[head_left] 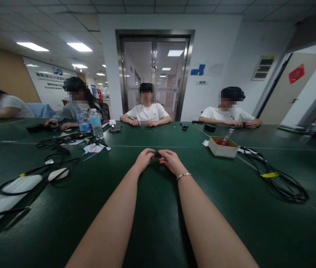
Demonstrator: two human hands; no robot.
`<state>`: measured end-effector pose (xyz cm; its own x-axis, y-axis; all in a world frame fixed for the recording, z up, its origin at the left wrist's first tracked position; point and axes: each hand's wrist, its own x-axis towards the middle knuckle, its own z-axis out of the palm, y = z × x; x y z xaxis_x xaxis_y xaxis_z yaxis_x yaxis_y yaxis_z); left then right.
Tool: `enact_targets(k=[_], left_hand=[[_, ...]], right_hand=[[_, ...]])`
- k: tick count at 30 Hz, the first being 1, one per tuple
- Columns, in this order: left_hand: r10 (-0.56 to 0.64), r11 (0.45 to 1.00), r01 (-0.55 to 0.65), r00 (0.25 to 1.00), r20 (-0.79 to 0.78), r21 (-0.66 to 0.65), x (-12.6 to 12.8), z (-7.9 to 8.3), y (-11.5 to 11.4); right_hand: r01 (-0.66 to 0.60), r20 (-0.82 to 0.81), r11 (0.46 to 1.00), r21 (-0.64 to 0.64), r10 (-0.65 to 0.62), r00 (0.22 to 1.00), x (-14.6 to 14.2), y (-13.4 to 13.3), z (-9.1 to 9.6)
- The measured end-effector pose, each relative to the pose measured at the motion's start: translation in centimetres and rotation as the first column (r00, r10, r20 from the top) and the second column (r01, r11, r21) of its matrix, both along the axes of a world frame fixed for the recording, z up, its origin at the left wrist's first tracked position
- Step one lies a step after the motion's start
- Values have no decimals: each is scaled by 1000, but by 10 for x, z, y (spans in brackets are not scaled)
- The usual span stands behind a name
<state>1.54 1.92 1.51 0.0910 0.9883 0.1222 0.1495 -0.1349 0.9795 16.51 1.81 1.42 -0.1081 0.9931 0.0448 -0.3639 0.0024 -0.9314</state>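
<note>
Between my two hands is a small black piece (157, 154), too small and dark for its exact kind to be told. My left hand (145, 159) pinches its left end with thumb and fingertips. From the other side my right hand (170, 160), below a silver bracelet on the wrist, grips the right end. Both hands are close together, just over the green table (158, 216). The fingers hide part of the piece.
An open cardboard box (222, 148) with a red-and-clear tube stands at right, beside a coiled black cable (283, 178). Cables, a white mouse (58, 174) and a white elongated object (13, 197) lie left. Water bottles (96, 124) stand farther back. Several people sit around the table.
</note>
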Motion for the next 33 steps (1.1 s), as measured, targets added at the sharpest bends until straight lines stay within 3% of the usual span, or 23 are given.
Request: enact_targets(k=[33], left_hand=[[4,1000,-4,1000,9,8,0,-3,3]], right_hand=[[-8,-8,1000,0,8,1000,0,0,1]])
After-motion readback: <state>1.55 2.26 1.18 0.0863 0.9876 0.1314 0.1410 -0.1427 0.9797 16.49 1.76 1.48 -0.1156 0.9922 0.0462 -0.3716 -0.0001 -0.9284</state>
